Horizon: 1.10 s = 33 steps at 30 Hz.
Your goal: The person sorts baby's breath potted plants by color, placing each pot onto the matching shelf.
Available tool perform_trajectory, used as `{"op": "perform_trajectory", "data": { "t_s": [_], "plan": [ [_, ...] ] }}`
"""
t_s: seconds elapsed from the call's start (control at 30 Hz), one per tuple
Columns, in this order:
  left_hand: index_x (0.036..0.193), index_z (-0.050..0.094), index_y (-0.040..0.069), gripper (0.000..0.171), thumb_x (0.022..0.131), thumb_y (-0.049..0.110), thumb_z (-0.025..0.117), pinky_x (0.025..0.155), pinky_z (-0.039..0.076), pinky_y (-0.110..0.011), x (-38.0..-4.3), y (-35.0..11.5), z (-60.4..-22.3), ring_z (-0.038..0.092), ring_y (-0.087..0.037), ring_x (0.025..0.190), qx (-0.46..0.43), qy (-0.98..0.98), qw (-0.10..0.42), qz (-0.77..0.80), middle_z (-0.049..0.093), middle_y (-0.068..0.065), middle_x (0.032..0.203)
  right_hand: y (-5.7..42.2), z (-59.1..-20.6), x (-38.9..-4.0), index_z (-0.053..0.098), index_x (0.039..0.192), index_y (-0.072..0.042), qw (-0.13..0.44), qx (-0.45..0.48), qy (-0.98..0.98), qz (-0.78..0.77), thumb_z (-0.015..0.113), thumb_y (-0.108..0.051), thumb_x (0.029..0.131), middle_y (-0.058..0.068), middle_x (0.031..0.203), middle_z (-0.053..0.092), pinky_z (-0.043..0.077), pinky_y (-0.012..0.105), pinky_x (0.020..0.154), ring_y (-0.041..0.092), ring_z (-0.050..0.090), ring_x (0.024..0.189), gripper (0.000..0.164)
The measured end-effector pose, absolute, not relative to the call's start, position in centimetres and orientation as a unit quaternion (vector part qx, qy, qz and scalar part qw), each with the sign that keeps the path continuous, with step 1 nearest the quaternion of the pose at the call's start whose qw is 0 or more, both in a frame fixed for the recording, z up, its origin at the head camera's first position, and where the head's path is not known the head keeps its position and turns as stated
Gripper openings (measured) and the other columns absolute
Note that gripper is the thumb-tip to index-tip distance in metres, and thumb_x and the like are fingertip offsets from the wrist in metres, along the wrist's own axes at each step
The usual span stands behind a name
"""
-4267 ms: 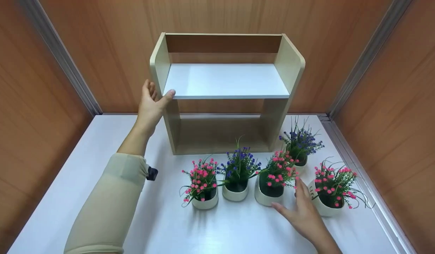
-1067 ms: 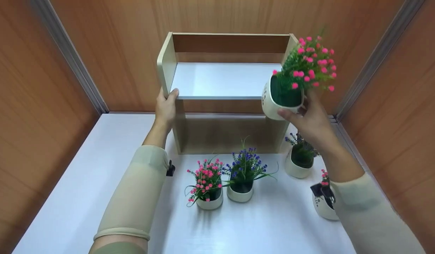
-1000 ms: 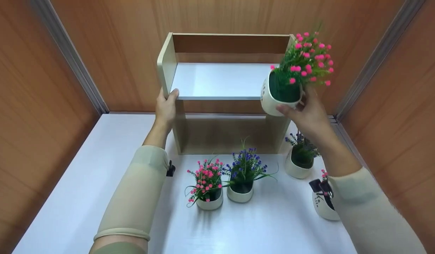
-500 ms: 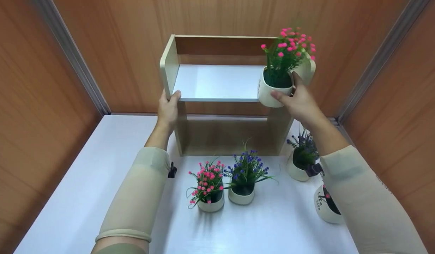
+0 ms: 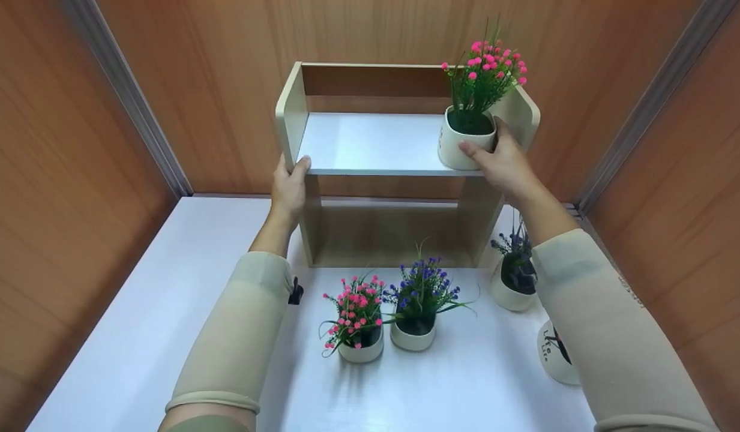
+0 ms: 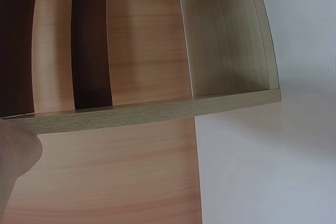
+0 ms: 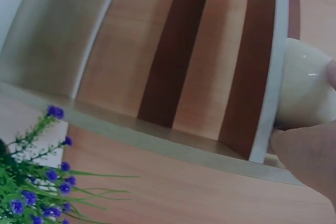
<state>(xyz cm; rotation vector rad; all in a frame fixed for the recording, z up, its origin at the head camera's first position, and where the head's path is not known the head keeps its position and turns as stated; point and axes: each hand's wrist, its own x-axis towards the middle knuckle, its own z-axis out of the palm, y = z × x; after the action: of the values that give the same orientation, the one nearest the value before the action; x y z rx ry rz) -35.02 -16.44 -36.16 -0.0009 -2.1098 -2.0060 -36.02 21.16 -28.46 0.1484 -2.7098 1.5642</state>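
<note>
A two-tier wooden shelf [image 5: 400, 234] with a white upper board [image 5: 370, 141] stands against the back wall. My left hand [image 5: 288, 189] grips its left side panel at the height of that board, thumb on the front edge; the left wrist view shows part of this hand [image 6: 18, 148] at the panel. My right hand [image 5: 505, 159] holds a white pot of pink flowers [image 5: 466, 141] upright at the right end of the upper board, thumb on the front of the pot. In the right wrist view the pot [image 7: 307, 85] appears right against the board's edge.
On the white table [image 5: 135, 312], before the shelf, stand a pink-flowered pot [image 5: 360, 348] and a blue-flowered pot [image 5: 413, 339]. Right of the shelf is another blue-flowered pot [image 5: 514, 294]. A lettered pot [image 5: 556, 354] is partly hidden by my right sleeve.
The right hand took the pink-flowered pot from the table, raised it and brought it leftward onto the right end of the upper board. The left hand came to grip the shelf's side.
</note>
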Motion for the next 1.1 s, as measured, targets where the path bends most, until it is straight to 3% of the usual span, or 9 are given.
{"op": "perform_trajectory", "data": {
  "t_s": [0.4,0.77,1.1],
  "plan": [
    [0.161,0.019,0.027,0.069,0.102,0.047,0.050,0.130,0.013,-0.043,-36.3,-16.9,-37.3,0.014,-0.020,0.159,0.009,-0.725,0.130,-0.676,0.022,0.000,0.169,20.8,-27.9,-37.8,-0.003,0.163,-0.022,0.005,0.043,-0.876,0.480,0.064,-0.060,0.089,0.004,0.172,0.010,0.011,0.047,0.130,0.023,0.015,0.158,0.107],
    [0.161,0.020,0.024,0.063,0.105,0.035,0.047,0.130,0.012,-0.041,-34.9,-16.9,-36.2,0.011,-0.020,0.159,-0.004,-0.717,0.115,-0.688,0.020,-0.001,0.170,20.2,-28.1,-37.9,-0.011,0.162,-0.018,0.012,0.023,-0.871,0.491,0.064,-0.060,0.090,0.005,0.172,-0.002,0.005,0.045,0.131,0.023,0.004,0.160,0.112],
    [0.161,0.020,0.024,0.063,0.105,0.035,0.046,0.130,0.013,-0.044,-33.8,-16.5,-35.1,0.013,-0.021,0.159,-0.007,-0.724,0.112,-0.680,0.021,-0.002,0.169,20.5,-28.6,-36.8,-0.009,0.162,-0.015,0.033,0.012,-0.836,0.547,0.064,-0.056,0.092,0.007,0.172,0.001,0.015,0.039,0.130,0.024,0.009,0.160,0.110]
  ]
}}
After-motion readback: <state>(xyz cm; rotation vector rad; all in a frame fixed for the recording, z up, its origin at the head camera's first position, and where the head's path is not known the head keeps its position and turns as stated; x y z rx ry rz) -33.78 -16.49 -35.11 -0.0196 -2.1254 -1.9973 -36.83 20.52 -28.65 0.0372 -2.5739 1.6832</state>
